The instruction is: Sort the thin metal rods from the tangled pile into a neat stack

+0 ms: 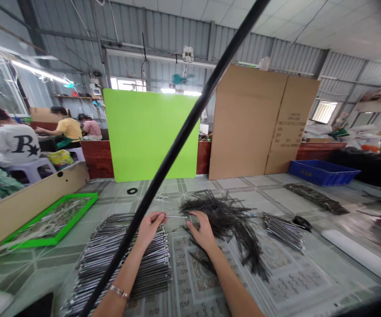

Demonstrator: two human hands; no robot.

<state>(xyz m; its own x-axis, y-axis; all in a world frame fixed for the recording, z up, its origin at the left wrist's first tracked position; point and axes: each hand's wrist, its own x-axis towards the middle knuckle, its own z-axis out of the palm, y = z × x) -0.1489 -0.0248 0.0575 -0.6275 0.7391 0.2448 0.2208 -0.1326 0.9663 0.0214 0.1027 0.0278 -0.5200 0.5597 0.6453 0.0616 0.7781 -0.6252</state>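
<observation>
My left hand (pixel 151 227) pinches the end of a thin metal rod (pixel 174 216) that points right, above a neat stack of grey rods (pixel 124 259). My right hand (pixel 202 230) reaches to the loose tangled pile of dark rods (pixel 225 220) at the centre; its fingers curl down onto the pile's left edge, near the tip of the thin rod. I cannot tell what they grip. A bracelet sits on my left wrist (pixel 119 291).
A long black pole (pixel 177 149) crosses the view diagonally. A green tray (pixel 52 220) lies left, a blue bin (pixel 322 171) far right, more rod bundles (pixel 282 229) to the right. A green board (pixel 150 134) and cardboard sheets (pixel 263 121) stand behind. Seated people work at the far left.
</observation>
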